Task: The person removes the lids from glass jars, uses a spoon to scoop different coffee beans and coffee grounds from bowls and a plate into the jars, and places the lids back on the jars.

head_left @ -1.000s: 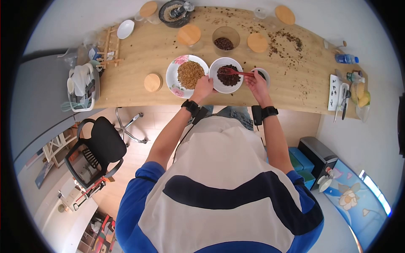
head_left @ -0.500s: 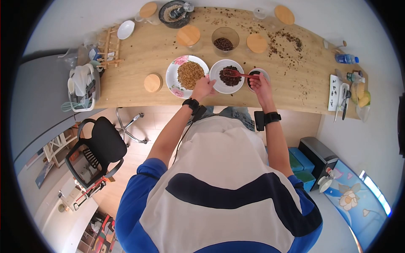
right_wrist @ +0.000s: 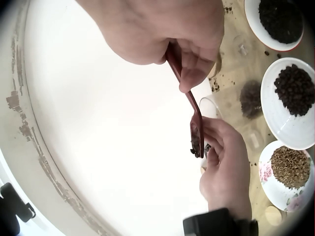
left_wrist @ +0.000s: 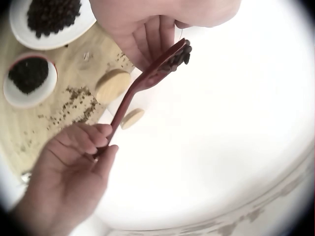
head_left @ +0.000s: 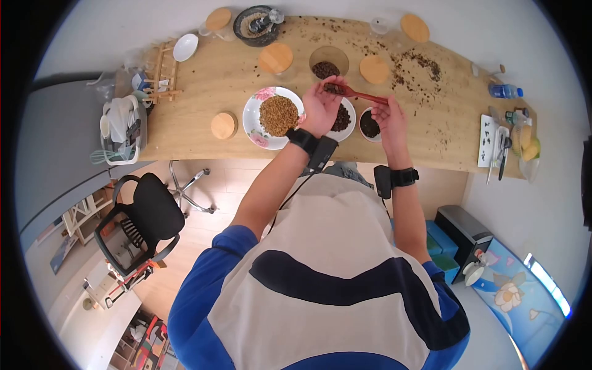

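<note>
Up came the red spoon (head_left: 365, 96) from the white bowl (head_left: 352, 116), dark beans (left_wrist: 181, 58) aboard, the right hand (head_left: 393, 126) pinching its handle; the left hand (head_left: 320, 112) had risen too, fingers relaxed beside its head.

no readable text, brand, number or sign shows; the blue-labelled bottle (head_left: 505, 90) at right is too small to read.

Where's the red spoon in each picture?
Head view: top middle, the red spoon runs from the right hand to the left hand.
Left wrist view: slanting, left of the middle.
Right wrist view: slanting, right of the middle.
Shared landmark: the bigger white bowl of dark bits.
</note>
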The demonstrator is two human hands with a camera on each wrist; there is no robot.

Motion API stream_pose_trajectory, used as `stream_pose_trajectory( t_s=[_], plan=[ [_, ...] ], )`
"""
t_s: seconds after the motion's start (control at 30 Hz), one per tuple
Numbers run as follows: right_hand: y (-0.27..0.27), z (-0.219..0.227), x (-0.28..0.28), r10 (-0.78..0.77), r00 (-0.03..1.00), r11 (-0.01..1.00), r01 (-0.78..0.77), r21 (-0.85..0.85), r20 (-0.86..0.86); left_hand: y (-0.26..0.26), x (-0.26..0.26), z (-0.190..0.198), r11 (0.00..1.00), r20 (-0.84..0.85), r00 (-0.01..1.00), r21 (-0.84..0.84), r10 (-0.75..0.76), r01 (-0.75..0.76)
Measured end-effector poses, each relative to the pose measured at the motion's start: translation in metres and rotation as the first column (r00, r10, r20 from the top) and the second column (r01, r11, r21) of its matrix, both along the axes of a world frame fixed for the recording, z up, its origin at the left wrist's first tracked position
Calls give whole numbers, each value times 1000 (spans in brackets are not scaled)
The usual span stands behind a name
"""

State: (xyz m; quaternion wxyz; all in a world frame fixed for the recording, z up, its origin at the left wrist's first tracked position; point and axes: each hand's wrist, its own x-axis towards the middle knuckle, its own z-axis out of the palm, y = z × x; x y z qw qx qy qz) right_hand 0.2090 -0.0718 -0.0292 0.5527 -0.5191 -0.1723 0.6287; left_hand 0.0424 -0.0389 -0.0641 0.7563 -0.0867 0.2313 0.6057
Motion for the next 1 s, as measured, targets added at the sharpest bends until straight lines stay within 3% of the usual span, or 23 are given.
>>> stream_pose_trajectory(
  t_s=[0.2, 0.3, 0.33, 0.4, 0.53, 0.57, 0.63, 0.67, 0.73, 0.8, 0.83, 0.9, 0.93, 0.97, 1.0],
  plan=[
    [25, 11, -7, -29, 999, 1000, 29, -9, -31, 45, 9, 11, 984, 78, 982, -48, 173, -169],
    [41, 8, -12, -36, 998, 999, 37, 18, -43, 64, -4, 8, 983, -213, 960, 42, 184, -179],
    [45, 8, -13, -43, 998, 998, 44, 39, -36, 69, -9, 8, 983, -214, 959, 46, 186, -180],
    [53, 3, -15, -87, 996, 995, 88, 46, -22, 78, -20, 8, 969, -521, 818, 110, 244, -219],
    [63, 1, -24, -139, 988, 989, 136, 50, 70, 78, -38, 4, 962, -630, 728, 164, 271, -217],
    [65, -4, -28, -142, 988, 989, 138, 50, 68, 76, -41, 2, 964, -622, 738, 136, 263, -229],
    [67, -13, -37, -100, 958, 992, 75, 104, 267, 72, -46, -3, 965, -610, 750, 108, 255, -241],
    [67, -14, -38, -99, 958, 992, 74, 103, 271, 68, -50, -6, 977, -643, 740, 66, 198, -204],
    [63, -13, -42, -28, 858, 981, -76, 180, 514, 59, -58, -13, 985, -672, 728, 19, 139, -172],
    [55, -7, -43, -36, 824, 963, -123, 241, 565, 49, -66, -20, 995, -754, 652, -98, -75, 0],
    [50, -2, -43, -53, 788, 939, -170, 300, 613, 42, -70, -24, 995, -753, 654, -101, -76, -1],
    [38, 7, -37, -101, 785, 938, -129, 321, 611, 28, -77, -33, 893, -810, 402, -310, -428, 326],
    [32, 10, -33, -151, 782, 934, -88, 347, 605, 20, -80, -33, 891, -808, 402, -313, -431, 328],
    [24, 9, -28, -150, 781, 935, -87, 345, 606, 11, -83, -32, 729, -795, 195, -388, -575, 564],
    [16, 6, -22, -195, 800, 939, -14, 343, 568, 4, -84, -31, 498, -762, -43, -463, -646, 733]
  ],
)
